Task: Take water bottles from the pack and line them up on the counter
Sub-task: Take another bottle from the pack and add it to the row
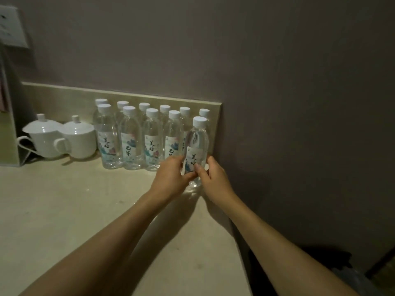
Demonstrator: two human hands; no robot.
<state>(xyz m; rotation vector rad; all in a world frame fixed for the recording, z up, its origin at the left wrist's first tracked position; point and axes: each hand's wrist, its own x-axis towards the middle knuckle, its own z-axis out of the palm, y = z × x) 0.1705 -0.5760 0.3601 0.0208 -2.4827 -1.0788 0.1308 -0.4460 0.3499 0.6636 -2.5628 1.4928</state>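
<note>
Both hands, left [171, 178] and right [211, 178], clasped low around upright bottle [196, 146] at counter [85, 210] corner, equally near; front row's right end, beside other bottles [130, 137].

- Probably a hotel room's refreshment corner, though the light is dim.
- A beige stone-look counter [64, 210] with a low backsplash [64, 97] meets plain mauve walls [277, 103].
- Two white lidded cups [62, 137] stand beside rows of identical labelled water bottles [130, 137].
</note>
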